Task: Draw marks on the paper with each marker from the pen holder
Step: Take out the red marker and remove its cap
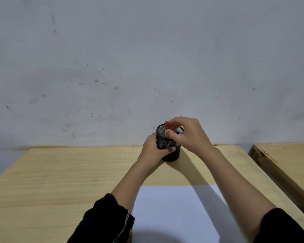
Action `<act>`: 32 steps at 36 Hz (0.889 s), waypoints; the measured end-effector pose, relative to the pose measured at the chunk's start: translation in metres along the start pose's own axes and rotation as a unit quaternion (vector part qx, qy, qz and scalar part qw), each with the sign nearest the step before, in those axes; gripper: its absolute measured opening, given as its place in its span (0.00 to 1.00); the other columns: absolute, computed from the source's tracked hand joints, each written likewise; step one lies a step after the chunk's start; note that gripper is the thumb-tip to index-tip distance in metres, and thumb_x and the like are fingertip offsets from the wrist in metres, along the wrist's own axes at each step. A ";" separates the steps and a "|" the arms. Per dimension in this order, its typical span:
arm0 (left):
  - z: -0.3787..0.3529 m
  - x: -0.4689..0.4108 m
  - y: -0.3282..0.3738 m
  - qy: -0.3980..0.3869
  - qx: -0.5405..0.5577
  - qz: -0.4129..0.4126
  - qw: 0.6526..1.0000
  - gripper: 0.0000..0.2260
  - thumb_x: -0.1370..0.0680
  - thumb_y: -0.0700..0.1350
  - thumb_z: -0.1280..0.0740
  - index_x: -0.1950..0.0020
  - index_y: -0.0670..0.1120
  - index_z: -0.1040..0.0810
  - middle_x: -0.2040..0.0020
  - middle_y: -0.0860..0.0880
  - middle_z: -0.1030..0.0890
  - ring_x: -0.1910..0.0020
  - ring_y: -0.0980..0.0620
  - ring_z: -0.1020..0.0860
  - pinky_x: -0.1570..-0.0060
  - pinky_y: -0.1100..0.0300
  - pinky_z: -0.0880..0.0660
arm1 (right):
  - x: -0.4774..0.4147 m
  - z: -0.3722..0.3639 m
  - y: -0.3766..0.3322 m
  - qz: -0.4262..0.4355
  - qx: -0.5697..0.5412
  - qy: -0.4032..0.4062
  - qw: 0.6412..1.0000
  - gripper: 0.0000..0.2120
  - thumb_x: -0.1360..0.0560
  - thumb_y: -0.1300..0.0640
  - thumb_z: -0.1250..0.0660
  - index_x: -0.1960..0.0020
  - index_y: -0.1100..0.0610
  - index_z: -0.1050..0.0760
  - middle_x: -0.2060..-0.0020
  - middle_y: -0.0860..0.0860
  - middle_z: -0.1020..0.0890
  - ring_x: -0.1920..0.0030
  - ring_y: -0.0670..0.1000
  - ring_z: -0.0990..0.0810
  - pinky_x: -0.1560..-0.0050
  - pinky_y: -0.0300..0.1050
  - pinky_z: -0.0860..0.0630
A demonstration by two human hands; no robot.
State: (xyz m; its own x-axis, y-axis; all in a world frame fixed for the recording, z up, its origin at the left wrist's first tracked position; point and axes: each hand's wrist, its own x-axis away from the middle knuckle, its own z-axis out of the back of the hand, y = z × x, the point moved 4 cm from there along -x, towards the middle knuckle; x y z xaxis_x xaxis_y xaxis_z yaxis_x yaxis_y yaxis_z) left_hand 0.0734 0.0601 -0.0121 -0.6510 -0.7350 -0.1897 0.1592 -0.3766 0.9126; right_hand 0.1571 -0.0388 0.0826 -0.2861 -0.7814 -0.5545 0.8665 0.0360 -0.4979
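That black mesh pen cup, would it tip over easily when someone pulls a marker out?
Probably, if left unheld. The black wire-mesh pen holder looks tall, narrow and light, so a tug could tilt it. The left hand grips its side, likely steadying it, while the right hand pinches the red-capped marker.

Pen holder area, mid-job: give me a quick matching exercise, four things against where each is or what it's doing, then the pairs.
Things:
1. left hand
2. right hand
3. paper
4. red marker

States:
A. lies flat on the table's near edge
B. sticks up out of the pen holder
C. grips the holder's side
D. pinches at the marker above the rim

Pairs: 1-C, 2-D, 3-A, 4-B
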 end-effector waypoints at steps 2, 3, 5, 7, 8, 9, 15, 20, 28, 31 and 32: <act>0.000 0.002 0.004 0.013 -0.012 0.002 1.000 0.25 0.39 0.57 0.25 0.45 0.53 0.25 0.46 0.50 0.21 0.45 0.53 0.22 0.44 0.50 0.23 | 0.003 0.005 -0.002 -0.013 -0.031 0.024 0.999 0.06 0.31 0.61 0.30 0.55 0.58 0.18 0.63 0.47 0.17 0.60 0.44 0.18 0.53 0.39 0.23; 0.000 0.005 0.008 0.019 -0.012 0.004 1.000 0.25 0.39 0.56 0.24 0.45 0.52 0.25 0.46 0.50 0.21 0.45 0.52 0.22 0.44 0.51 0.23 | 0.004 0.009 -0.004 -0.017 -0.045 0.039 0.998 0.05 0.31 0.61 0.30 0.55 0.59 0.19 0.63 0.48 0.17 0.60 0.45 0.19 0.54 0.37 0.23; 0.001 0.009 0.013 0.030 -0.013 0.010 0.999 0.24 0.37 0.51 0.23 0.45 0.48 0.25 0.45 0.48 0.24 0.46 0.51 0.22 0.45 0.53 0.23 | 0.007 0.017 -0.009 -0.023 -0.068 0.068 0.995 0.05 0.31 0.62 0.30 0.55 0.60 0.19 0.63 0.49 0.16 0.61 0.45 0.19 0.55 0.33 0.25; 0.001 0.013 0.017 0.042 -0.020 0.019 0.999 0.23 0.36 0.49 0.23 0.45 0.46 0.26 0.45 0.47 0.25 0.47 0.50 0.22 0.46 0.54 0.23 | 0.011 0.026 -0.016 -0.024 -0.091 0.097 0.991 0.04 0.30 0.62 0.30 0.56 0.60 0.19 0.63 0.51 0.16 0.61 0.44 0.19 0.55 0.31 0.26; 0.001 0.015 0.020 0.047 -0.021 0.026 0.998 0.22 0.36 0.48 0.23 0.46 0.45 0.26 0.45 0.47 0.25 0.47 0.49 0.22 0.47 0.55 0.24 | 0.014 0.031 -0.020 -0.024 -0.104 0.112 0.988 0.03 0.30 0.62 0.30 0.56 0.60 0.19 0.63 0.51 0.16 0.60 0.44 0.19 0.55 0.31 0.25; 0.002 0.018 0.023 0.053 -0.027 0.033 0.998 0.22 0.35 0.46 0.23 0.46 0.45 0.27 0.45 0.47 0.26 0.47 0.49 0.23 0.48 0.57 0.25 | 0.016 0.037 -0.024 -0.024 -0.118 0.127 0.985 0.03 0.30 0.62 0.30 0.56 0.60 0.20 0.62 0.51 0.16 0.60 0.44 0.19 0.54 0.32 0.25; 0.017 0.042 0.036 0.047 -0.009 0.050 0.998 0.12 0.27 0.36 0.29 0.46 0.40 0.26 0.55 0.49 0.22 0.59 0.55 0.24 0.69 0.74 0.29 | 0.032 0.073 -0.048 -0.010 -0.193 0.200 0.961 0.05 0.28 0.65 0.32 0.54 0.58 0.23 0.58 0.52 0.19 0.56 0.46 0.20 0.50 0.37 0.24; 0.040 0.068 0.070 0.056 0.014 -0.002 0.998 0.11 0.28 0.38 0.29 0.47 0.40 0.22 0.55 0.46 0.21 0.58 0.54 0.23 0.63 0.77 0.29 | 0.060 0.092 -0.069 -0.010 -0.245 0.227 0.943 0.08 0.25 0.64 0.37 0.53 0.50 0.28 0.56 0.47 0.22 0.55 0.41 0.23 0.55 0.31 0.28; 0.070 0.137 0.156 0.046 0.067 -0.148 0.986 0.04 0.25 0.43 0.31 0.52 0.45 0.19 0.59 0.53 0.18 0.57 0.57 0.21 0.51 0.65 0.25 | 0.117 0.077 -0.083 -0.045 -0.237 0.148 0.959 0.07 0.24 0.62 0.36 0.53 0.50 0.28 0.54 0.47 0.22 0.57 0.37 0.23 0.58 0.30 0.27; 0.072 0.160 0.169 0.030 0.057 -0.169 0.984 0.02 0.24 0.45 0.31 0.54 0.48 0.19 0.60 0.54 0.18 0.57 0.57 0.20 0.50 0.64 0.24 | 0.134 0.069 -0.091 -0.046 -0.219 0.117 0.968 0.08 0.24 0.61 0.36 0.55 0.47 0.27 0.53 0.49 0.21 0.53 0.44 0.22 0.56 0.34 0.25; 0.072 0.167 0.171 0.023 0.044 -0.171 0.984 0.02 0.24 0.45 0.32 0.54 0.48 0.19 0.60 0.54 0.18 0.58 0.58 0.20 0.52 0.66 0.24 | 0.139 0.066 -0.094 -0.045 -0.209 0.106 0.971 0.06 0.24 0.60 0.35 0.55 0.49 0.26 0.53 0.49 0.21 0.53 0.45 0.22 0.55 0.36 0.24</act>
State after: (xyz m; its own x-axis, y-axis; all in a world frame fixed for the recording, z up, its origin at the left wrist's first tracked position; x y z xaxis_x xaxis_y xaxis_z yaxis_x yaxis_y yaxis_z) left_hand -0.0615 -0.0864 0.1383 -0.6212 -0.5993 -0.5050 -0.1289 -0.5575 0.8201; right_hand 0.0628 -0.1922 0.0963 -0.4683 -0.6491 -0.5994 0.6055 0.2583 -0.7528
